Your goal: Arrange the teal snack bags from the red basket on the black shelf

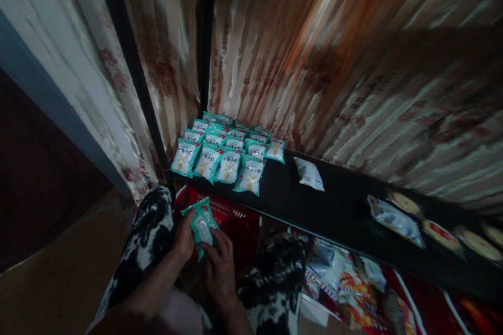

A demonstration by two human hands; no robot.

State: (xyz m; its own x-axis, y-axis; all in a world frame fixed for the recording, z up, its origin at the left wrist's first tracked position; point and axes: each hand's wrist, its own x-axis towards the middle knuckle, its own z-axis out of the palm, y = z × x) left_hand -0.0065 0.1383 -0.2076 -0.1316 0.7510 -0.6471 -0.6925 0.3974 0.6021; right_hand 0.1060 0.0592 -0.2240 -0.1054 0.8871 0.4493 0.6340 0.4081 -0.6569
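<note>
Teal foil glinted in the dim light: both hands gripped a small stack of teal snack packets (201, 226) held over the lap, just in front of a red plastic basket (236, 217). The left hand (184, 238) curled round the stack's 9 o'clock edge, thumb on top, fingers closed behind it; the right hand (220, 267) pinched the 5 o'clock corner from below, fingers partly bent. Held that way, the slippery packets seemed squared together so none slid out.

At 12 o'clock from the hands, more of the same packets lay on a dark shelf (338, 204) as rows of packets (226, 149), overlapping like tiles and pushed back into the corner, faces up, a neat layout that seemed meant to keep the fronts readable. The basket's latticed wall sat directly under the shelf's front lip, within easy reach of the knees.

A lone white packet (309, 173) lay flat at 2 o'clock, well apart from the rows. Further toward 3 o'clock, flatter glossy packs (396, 218) rested along the shelf, blurred. Striped, shiny curtain fabric (353, 63) hung behind everything, its folds catching the light. The black-and-white patterned trousers (149, 235) looked soft and matte, and more crinkled wrappers (353, 282) lay heaped at 4 o'clock, below the shelf
</note>
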